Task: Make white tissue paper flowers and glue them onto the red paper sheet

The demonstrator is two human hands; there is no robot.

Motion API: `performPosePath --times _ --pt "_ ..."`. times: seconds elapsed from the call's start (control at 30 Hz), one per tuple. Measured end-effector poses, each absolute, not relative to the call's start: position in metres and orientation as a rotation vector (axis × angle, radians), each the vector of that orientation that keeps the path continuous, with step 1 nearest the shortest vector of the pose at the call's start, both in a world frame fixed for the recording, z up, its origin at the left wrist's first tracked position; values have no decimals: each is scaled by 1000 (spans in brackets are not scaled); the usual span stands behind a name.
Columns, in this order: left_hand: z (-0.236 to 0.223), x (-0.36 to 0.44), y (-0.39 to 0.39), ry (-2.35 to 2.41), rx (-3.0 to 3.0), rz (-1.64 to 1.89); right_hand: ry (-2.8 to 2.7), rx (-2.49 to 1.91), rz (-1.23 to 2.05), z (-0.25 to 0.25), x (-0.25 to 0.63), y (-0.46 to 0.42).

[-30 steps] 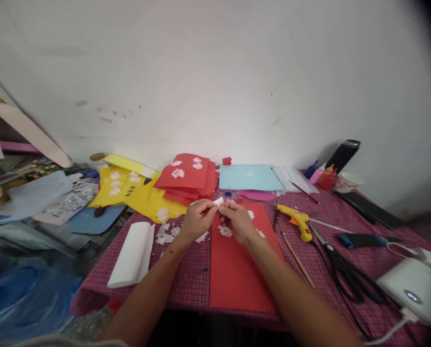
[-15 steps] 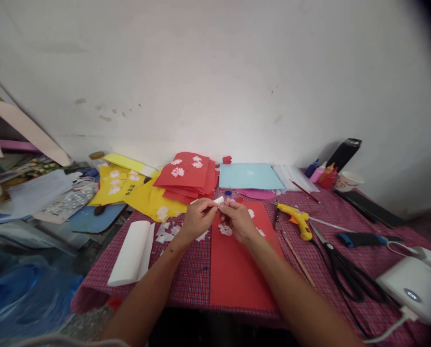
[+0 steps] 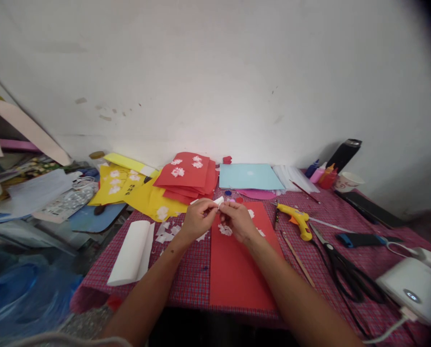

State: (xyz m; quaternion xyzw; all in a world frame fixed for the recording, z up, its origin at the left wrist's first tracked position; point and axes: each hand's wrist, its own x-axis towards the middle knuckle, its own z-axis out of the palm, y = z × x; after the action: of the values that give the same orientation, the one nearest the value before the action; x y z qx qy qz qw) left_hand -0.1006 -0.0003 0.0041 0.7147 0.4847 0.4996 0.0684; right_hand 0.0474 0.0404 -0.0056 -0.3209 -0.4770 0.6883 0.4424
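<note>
A small piece of white paper (image 3: 218,200) is pinched between my left hand (image 3: 200,219) and my right hand (image 3: 236,220), fingertips nearly touching. Both hands are closed on it, above the top of a red paper sheet (image 3: 242,279). White paper blossoms (image 3: 225,230) lie on that sheet, partly covered by my right hand. Torn white scraps (image 3: 166,234) are scattered on the cloth left of my left hand. Farther left lies a folded white paper (image 3: 131,253).
Behind the hands are stacked red sheets with blossoms (image 3: 186,174), yellow sheets (image 3: 152,197) and light blue paper (image 3: 249,177). To the right lie a yellow glue gun (image 3: 297,220), black scissors (image 3: 348,270), a wooden stick (image 3: 298,260), a blue-handled tool (image 3: 361,240) and a white device (image 3: 412,289).
Almost nothing differs. Both hands keep their pinch on the white paper in the same place, with only a very slight shift of the view.
</note>
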Motion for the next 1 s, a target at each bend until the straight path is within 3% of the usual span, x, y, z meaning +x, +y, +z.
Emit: performPosePath --times 1.0 --pt "7 -101 -2 1427 2137 1512 -1199 -782 1706 -5 49 40"
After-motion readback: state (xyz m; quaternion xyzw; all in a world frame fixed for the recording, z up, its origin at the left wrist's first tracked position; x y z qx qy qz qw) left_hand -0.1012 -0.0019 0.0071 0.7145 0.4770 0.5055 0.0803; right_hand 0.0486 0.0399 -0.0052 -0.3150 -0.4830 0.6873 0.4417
